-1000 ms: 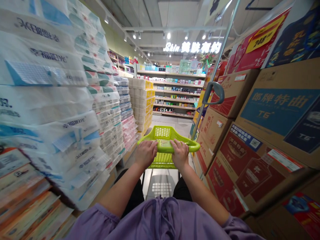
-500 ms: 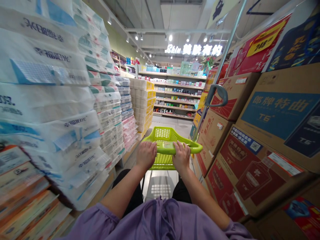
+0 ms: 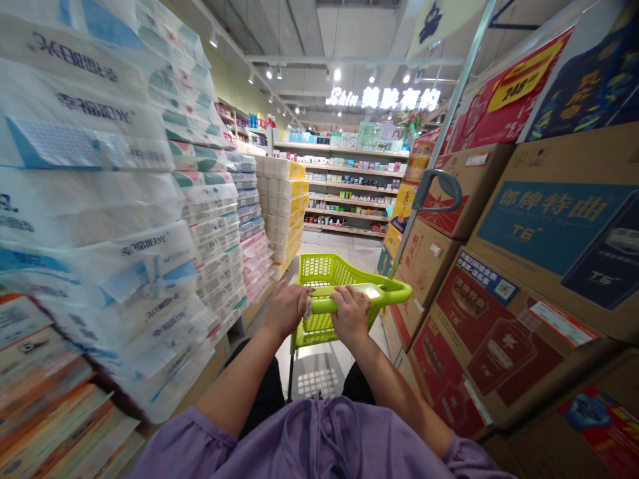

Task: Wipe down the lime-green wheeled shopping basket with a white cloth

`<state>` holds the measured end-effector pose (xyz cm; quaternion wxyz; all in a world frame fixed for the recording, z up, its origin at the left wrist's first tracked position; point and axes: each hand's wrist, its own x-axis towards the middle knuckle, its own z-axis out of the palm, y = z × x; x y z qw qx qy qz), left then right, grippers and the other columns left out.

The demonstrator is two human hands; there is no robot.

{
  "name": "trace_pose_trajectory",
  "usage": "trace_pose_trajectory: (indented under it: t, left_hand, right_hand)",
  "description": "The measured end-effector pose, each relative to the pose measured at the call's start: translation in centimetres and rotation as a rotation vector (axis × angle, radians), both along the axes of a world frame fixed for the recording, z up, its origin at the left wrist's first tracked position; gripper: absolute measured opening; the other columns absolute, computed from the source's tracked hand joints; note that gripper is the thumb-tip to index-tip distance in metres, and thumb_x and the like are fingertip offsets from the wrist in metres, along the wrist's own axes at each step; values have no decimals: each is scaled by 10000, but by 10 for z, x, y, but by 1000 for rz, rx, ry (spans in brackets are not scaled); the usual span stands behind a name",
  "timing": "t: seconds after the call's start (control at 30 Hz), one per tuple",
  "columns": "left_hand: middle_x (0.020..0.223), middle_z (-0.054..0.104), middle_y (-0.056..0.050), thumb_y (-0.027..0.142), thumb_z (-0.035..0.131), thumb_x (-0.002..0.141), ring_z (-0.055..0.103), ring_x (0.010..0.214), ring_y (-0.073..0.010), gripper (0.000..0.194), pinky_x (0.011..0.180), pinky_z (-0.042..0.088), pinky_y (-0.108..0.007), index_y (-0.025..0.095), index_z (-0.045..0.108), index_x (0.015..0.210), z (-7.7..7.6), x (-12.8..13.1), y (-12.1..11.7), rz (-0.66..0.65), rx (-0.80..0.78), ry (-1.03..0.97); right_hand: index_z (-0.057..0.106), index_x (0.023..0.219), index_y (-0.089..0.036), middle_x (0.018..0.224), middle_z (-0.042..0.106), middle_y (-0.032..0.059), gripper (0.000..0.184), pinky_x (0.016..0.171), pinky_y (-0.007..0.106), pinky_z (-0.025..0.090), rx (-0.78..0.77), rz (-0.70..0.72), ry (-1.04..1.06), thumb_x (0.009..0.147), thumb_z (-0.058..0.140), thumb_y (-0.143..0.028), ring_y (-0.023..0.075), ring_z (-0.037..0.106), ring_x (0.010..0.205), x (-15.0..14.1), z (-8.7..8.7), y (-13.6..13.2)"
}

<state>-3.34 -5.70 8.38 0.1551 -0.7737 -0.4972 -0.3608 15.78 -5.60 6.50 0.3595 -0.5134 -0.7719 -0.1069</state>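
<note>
Well, my lime-green shopping cart (image 3: 319, 269) pointed straight ahead, away from me.
My right hand (image 3: 351, 316) closed around its handle (image 3: 387, 291); my left hand (image 3: 287, 308) sat at the left end, grip unclear.

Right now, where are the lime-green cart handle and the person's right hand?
Lime-green cart handle (image 3: 394, 291), head view, its right end.
Right hand (image 3: 351, 316), head view, the back of the hand.

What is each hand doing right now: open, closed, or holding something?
Left hand: curled at the end of the lime-green cart handle; blurred, so its grip cannot be told.
Right hand: closed, holding that handle.
</note>
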Motion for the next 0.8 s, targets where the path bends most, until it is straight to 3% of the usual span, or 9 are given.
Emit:
trace_pose_trajectory:
  t: [0.17, 0.37, 0.47, 0.63, 0.8]
  left_hand:
    - [1021, 705, -20, 249, 277, 978, 598, 1040, -184, 367, 1078, 329, -472, 211, 642, 980, 1, 0, 5, -55, -94, -91]
    - [1117, 670, -70, 293, 379, 960, 565, 1073, -218, 305, 1025, 397, -450, 223, 631, 1117, 2, 22, -16, -159, 6, 51]
    - [1062, 691, -65, 330, 352, 973, 594, 1023, -219, 339, 1015, 391, -458, 225, 637, 1124, 7, 18, -11, -111, -90, 68]
    - [963, 727, -41, 261, 289, 977, 636, 940, -194, 395, 1041, 341, -471, 202, 675, 918, 23, 0, 9, 5, -312, 75]
    - [866, 698, -70, 255, 366, 956, 618, 908, -214, 328, 1031, 351, -475, 178, 660, 830, 21, 17, -5, 58, -168, 203]
  right_hand:
    - [605, 1036, -231, 1254, 612, 50, 289, 1062, 455, 180, 81, -25, 35, 780, 556, -108, 264, 416, 1241, -5, -6, 4]
    - [610, 1011, -235, 1227, 630, 51, 264, 1046, 448, 188, 138, -35, 55, 788, 555, -104, 262, 445, 1219, -4, -14, 10]
    - [605, 1032, -240, 1237, 626, 52, 279, 1049, 448, 190, 138, -36, 33, 791, 552, -109, 262, 439, 1232, -2, -15, 11]
    - [593, 1073, -242, 1264, 610, 48, 329, 1053, 446, 187, 127, -5, 25, 782, 543, -97, 259, 425, 1247, -12, -13, 10]
    - [601, 1068, -231, 1245, 619, 55, 326, 1043, 447, 197, 145, -15, 57, 780, 543, -89, 270, 430, 1237, -21, -13, 9]
